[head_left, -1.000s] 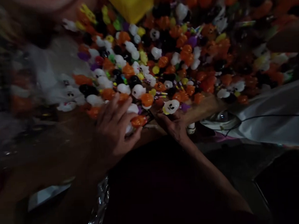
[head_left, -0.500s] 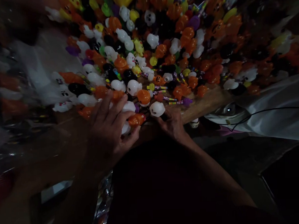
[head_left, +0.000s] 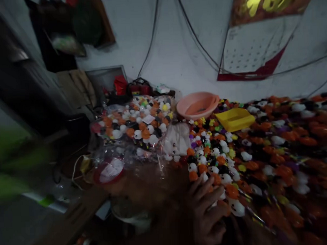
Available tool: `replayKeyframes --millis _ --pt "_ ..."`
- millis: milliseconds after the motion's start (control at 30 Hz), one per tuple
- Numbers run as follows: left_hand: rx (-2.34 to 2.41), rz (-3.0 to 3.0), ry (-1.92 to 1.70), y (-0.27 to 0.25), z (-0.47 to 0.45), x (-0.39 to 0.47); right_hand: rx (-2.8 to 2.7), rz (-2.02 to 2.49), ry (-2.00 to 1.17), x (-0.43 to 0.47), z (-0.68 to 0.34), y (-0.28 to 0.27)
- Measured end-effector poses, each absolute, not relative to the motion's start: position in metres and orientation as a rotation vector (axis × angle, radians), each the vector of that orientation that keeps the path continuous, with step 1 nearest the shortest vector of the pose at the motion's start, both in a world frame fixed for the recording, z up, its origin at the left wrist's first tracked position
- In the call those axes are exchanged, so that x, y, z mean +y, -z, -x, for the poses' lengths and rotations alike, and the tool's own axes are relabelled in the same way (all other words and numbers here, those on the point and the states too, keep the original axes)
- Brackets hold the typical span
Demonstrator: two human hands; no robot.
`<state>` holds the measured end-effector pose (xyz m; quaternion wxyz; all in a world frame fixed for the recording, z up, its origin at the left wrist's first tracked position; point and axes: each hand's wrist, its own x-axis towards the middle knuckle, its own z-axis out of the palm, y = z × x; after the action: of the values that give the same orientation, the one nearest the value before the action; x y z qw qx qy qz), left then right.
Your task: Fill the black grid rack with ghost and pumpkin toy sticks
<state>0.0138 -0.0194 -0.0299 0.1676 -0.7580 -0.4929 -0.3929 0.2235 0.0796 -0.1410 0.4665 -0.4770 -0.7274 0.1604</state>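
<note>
- Head view: a pale wall is seen at the back, with a red-edged wall calendar hung on it and dark cables run across it.
- Below the wall, a surface is spread with a heap of small plastic toy figures, orange pumpkins, white ghosts and black ones mixed with a few yellow and purple pieces.
- A pink basin and a yellow tray are set at the far edge of the heap, just beside each other.
- To the left of the heap, a clear plastic bag filled with the same figures is laid on the surface; a smaller bag of white ghosts is leaned against it.
- The left hand is laid on the near edge of the heap, fingers spread over orange and white figures; its grip is loose, with nothing seen clasped.
- A white ghost figure is found just right of those fingers.
- The right hand is not seen in this view.
- The whole picture is blurred.
</note>
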Motion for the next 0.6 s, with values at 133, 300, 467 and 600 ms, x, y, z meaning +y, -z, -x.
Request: replayKeyframes --millis 133,300,467,600 --pt "-1.63 2.034 1.437 0.051 -0.007 -0.082 -1.89 1.132 -0.418 0.069 -0.217 0.119" --pt "-1.913 1.891 1.331 0.068 0.01 -0.124 -1.989 1.177 -0.451 0.073 -0.211 0.103" --pt "-1.996 1.942 1.373 0.074 0.014 -0.108 -2.061 1.309 -0.377 0.076 -0.197 0.087" --pt "-2.02 2.078 1.326 0.082 0.008 -0.07 -2.103 1.334 -0.313 0.087 -0.184 0.074"
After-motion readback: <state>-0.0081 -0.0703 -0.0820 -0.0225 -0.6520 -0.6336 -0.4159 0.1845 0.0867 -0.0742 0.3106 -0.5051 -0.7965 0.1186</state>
